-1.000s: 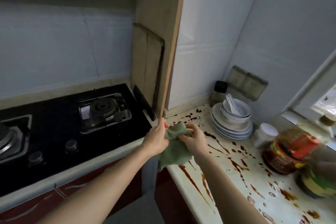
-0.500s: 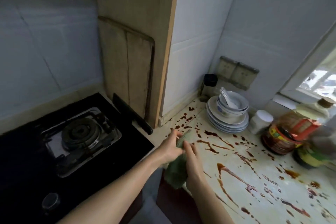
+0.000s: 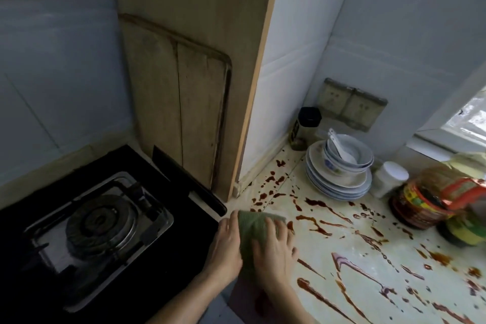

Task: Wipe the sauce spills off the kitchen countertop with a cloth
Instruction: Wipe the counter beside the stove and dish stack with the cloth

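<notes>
A folded green cloth [image 3: 253, 229] lies flat on the pale countertop [image 3: 349, 247] at its left front corner. My right hand [image 3: 273, 252] presses down on top of the cloth, fingers spread. My left hand [image 3: 227, 241] holds the cloth's left edge, beside the hob. Dark brown sauce spills [image 3: 315, 221] streak and dot the counter from the back wall to the front edge, right of the cloth.
A black gas hob [image 3: 100, 221] sits left of the counter. Wooden cutting boards [image 3: 189, 113] lean on the wall behind. Stacked plates and bowls with a spoon [image 3: 340, 166], a dark-lidded jar [image 3: 305, 126], a white jar [image 3: 390, 177] and sauce jars [image 3: 431, 200] stand at the back right.
The cloth was held bunched in both hands above the counter edge; now it is folded and laid flat on the counter under my right hand. The camera has tilted down and right.
</notes>
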Demonstrator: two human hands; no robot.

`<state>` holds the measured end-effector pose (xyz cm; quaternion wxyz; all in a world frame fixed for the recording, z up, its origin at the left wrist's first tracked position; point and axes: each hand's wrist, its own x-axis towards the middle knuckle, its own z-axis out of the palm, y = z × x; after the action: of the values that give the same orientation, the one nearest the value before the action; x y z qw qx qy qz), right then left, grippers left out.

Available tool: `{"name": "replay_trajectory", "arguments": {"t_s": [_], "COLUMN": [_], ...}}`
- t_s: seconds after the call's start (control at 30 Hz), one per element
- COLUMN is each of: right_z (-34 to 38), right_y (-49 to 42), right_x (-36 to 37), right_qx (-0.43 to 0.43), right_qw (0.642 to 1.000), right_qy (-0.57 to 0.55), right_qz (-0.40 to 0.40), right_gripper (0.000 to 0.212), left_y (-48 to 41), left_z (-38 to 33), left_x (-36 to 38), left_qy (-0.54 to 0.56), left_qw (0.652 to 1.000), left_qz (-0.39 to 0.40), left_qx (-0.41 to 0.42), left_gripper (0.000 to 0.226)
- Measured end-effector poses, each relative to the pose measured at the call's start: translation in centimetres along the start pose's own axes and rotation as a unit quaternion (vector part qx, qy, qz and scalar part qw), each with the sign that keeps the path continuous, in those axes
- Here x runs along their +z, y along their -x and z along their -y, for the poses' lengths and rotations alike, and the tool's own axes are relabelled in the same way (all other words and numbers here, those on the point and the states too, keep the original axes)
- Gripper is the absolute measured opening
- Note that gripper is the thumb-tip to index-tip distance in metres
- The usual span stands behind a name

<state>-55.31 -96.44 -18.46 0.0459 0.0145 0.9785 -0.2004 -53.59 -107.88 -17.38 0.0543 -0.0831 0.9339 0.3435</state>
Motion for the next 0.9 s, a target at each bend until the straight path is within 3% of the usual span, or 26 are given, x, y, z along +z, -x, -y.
{"name": "replay_trajectory", "arguments": {"t_s": [0.17, 0.4, 0.6, 0.9], "right_z": [-1.7, -1.1, -2.1, -6.7], "right_y": [-1.3, -3.3, -4.8, -4.5], "right_x": [2.9, 4.9, 5.1, 4.3], "right_qx": [-0.094, -0.203, -0.209, -0.071], "right_qw": [0.989, 0.963, 0.967, 0.993], "right_qy": [0.073, 0.143, 0.133, 0.084], "right_qz": [0.09, 0.105, 0.059, -0.045], "right_gripper": [0.067, 0.069, 0.062, 0.058], "left_y": [0.0, -1.9, -3.7, -4.3], "left_z": [1.6, 1.4, 0.8, 1.3], "left_x": [0.9, 2.0, 2.8, 3.2], "left_qy": [-0.09, -0.164, -0.174, -0.167], "left_qw": [0.995, 0.982, 0.978, 0.977], "left_qz": [0.018, 0.047, 0.055, 0.077], "left_qx": [0.036, 0.086, 0.104, 0.111], "left_gripper": [0.079, 0.071, 0.073, 0.072]}}
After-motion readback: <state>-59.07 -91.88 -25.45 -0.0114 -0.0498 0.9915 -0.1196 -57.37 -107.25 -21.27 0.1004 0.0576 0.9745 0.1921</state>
